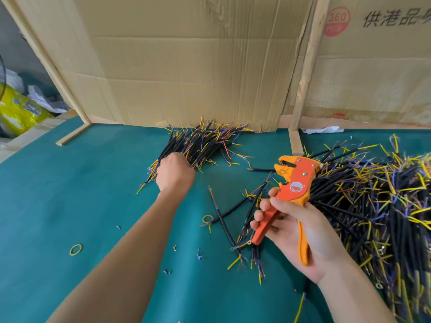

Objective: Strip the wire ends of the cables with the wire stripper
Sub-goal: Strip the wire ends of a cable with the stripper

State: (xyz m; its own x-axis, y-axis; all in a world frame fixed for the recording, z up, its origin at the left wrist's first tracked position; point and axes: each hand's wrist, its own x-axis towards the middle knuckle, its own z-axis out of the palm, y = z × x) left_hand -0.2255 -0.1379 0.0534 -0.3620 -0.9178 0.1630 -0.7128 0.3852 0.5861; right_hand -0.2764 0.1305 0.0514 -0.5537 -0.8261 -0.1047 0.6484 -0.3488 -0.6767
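Observation:
My right hand (296,231) grips an orange wire stripper (291,190) by its handles, jaws pointing up and left above the table. My left hand (175,173) reaches forward with curled fingers onto a pile of black cables (203,143) with yellow, blue and red wire ends at the back of the table; what its fingers hold is hidden. A much larger heap of similar cables (384,201) lies at the right. Several loose cables (233,217) lie between my hands.
The green table mat (81,194) carries yellow rubber bands (76,249) and small insulation scraps. Cardboard sheets (198,61) on a wooden frame wall off the back. A yellow bag (18,110) sits beyond the left edge.

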